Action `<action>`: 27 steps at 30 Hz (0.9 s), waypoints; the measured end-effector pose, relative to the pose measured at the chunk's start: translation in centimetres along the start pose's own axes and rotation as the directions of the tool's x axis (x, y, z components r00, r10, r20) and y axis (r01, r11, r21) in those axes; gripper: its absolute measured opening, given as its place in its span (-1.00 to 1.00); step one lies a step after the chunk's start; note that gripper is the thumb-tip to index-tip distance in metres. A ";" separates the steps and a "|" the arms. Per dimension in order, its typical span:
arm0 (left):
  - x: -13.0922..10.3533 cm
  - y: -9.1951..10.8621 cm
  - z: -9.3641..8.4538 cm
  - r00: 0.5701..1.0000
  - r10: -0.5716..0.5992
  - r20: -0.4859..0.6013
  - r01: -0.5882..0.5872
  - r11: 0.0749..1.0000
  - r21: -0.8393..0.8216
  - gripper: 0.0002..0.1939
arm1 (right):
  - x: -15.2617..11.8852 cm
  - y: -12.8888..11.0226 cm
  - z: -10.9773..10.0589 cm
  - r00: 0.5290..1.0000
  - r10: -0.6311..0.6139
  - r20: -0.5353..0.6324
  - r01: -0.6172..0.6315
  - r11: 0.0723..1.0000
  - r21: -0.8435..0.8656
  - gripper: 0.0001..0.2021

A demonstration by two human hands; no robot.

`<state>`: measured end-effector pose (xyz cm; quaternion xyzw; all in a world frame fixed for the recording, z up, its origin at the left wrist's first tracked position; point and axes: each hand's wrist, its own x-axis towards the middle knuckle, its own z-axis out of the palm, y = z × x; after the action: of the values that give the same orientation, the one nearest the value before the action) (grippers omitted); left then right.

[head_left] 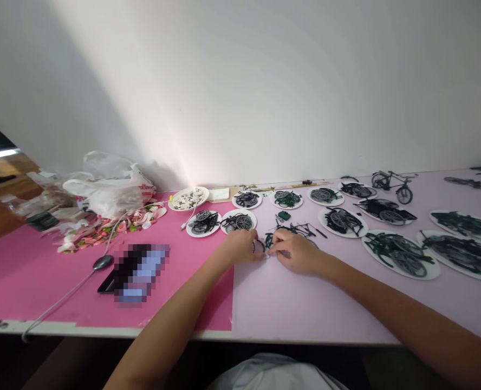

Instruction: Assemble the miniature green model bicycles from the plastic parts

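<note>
My left hand (244,247) is closed, its fingers around a thin dark curved toy bicycle part (258,246). Close beside it on the lilac surface, my right hand (295,251) has thumb and fingers pinched together at a small thin piece too tiny to name. Partly hidden behind the right hand lie loose dark toy bicycle parts (309,232), with thin black pieces to their right. A small dark green part (283,216) lies just beyond the hands. The nearest white plate (223,223), holding a spoked wheel and black parts, is behind my left hand.
Several white plates (366,246) of bicycle parts spread to the right and back. An assembled toy bicycle (395,183) stands near the wall. Leftward are a bowl of small pieces (189,199), plastic bags (110,187), pink-green pieces (102,232), a phone (135,273) and a cable (64,299).
</note>
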<state>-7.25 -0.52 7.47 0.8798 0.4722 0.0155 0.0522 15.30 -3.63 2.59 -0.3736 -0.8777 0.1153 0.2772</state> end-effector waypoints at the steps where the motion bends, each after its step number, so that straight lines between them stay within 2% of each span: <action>1: 0.0 -0.1 0.0 1.000 0.002 0.002 -0.002 1.000 0.001 -0.43 | 0.0 0.2 0.0 1.000 -0.004 0.002 0.004 1.000 -0.004 -0.66; 5: 0.2 -0.3 0.1 1.000 0.000 -0.009 0.000 1.000 -0.001 -0.45 | 0.1 0.5 0.0 0.999 -0.046 0.013 0.046 0.998 -0.050 -0.62; 9: 0.3 -0.4 0.1 1.000 -0.005 -0.024 0.004 1.000 -0.007 -0.44 | 0.2 0.2 -0.3 0.996 -0.086 0.018 0.087 0.986 -0.142 -0.69; 15: 0.0 -0.5 -0.8 0.999 -0.029 -0.046 0.027 0.999 -0.034 -0.41 | 0.3 0.6 -0.3 0.996 -0.086 0.002 0.085 0.976 -0.201 -0.72; 19: -0.5 -0.2 -1.2 0.996 0.012 -0.086 -0.023 0.991 -0.129 -0.42 | 0.4 1.2 -0.3 0.994 -0.075 -0.083 0.061 0.986 -0.155 -0.76; 22: -0.6 0.3 -1.0 0.989 0.073 -0.128 -0.089 0.987 -0.130 -0.42 | 0.6 1.0 -0.7 0.991 -0.030 -0.134 0.017 0.995 -0.099 -0.78; 25: -0.6 0.8 -0.5 0.977 0.108 -0.183 -0.133 0.982 -0.132 -0.41 | 0.7 0.8 -1.0 0.986 0.106 -0.129 -0.097 0.993 0.072 -0.73; 27: -0.5 0.9 -0.1 0.968 0.115 -0.222 -0.150 0.977 -0.149 -0.41 | 0.9 0.7 -1.1 0.971 0.214 -0.103 -0.187 0.957 0.223 -0.69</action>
<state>-6.81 -1.46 7.71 0.8954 0.4122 0.1516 0.0728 15.83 -2.55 3.54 -0.4354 -0.7986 0.2118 0.3574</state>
